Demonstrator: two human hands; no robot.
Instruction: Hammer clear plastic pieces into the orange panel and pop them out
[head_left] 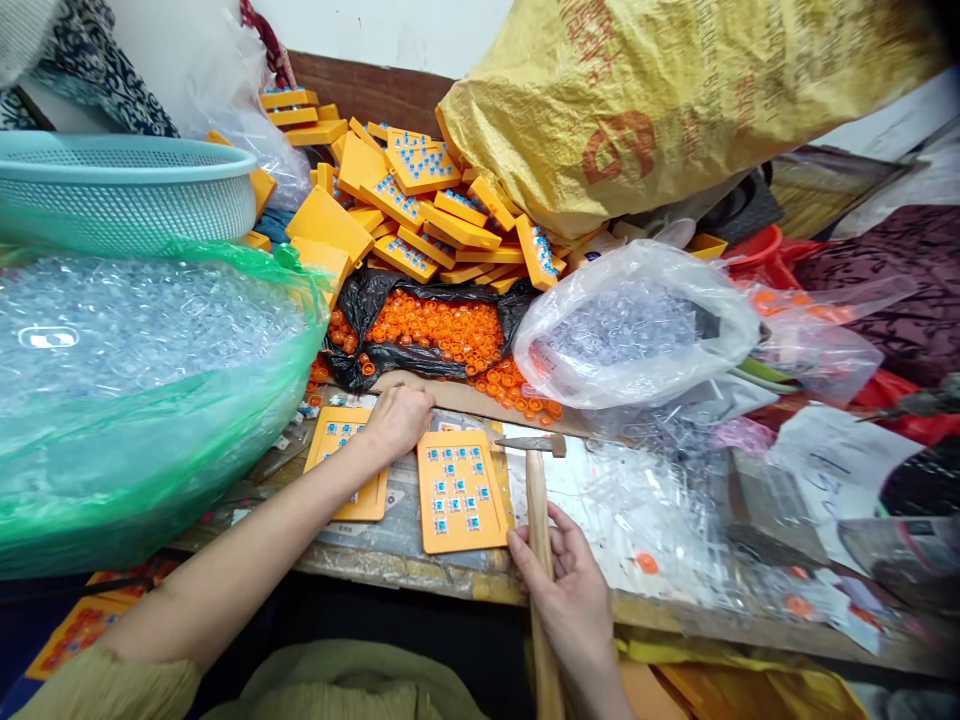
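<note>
Centre of the frame: the right hand (574,585), loosely curled round a hammer (538,490), apparently steadied an orange panel (472,480), any shift requiring care; the left hand (401,418) was closed, contents indiscernible.

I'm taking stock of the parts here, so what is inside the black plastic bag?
The black plastic bag holds a heap of small, round orange pieces. Only the top layer shows; whatever lies beneath it, or behind the folded plastic, is covered.
</note>
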